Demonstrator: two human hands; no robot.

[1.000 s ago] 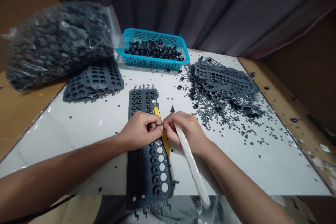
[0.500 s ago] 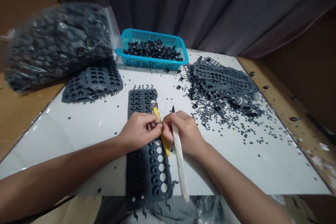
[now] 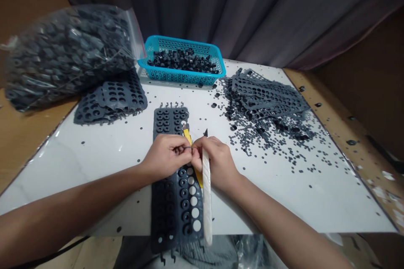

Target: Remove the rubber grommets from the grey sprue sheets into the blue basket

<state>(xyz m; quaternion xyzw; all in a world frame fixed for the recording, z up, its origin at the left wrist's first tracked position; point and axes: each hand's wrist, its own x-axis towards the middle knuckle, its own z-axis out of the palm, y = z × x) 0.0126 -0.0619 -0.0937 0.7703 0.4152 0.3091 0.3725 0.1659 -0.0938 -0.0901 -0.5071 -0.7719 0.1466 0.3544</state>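
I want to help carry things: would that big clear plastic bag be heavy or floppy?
The clear plastic bag would probably feel heavy, since it bulges with dark grey pieces. It would likely sag, because its plastic looks thin and wrinkled. Pushed, it might slump, as it seems partly propped on perforated sheets.
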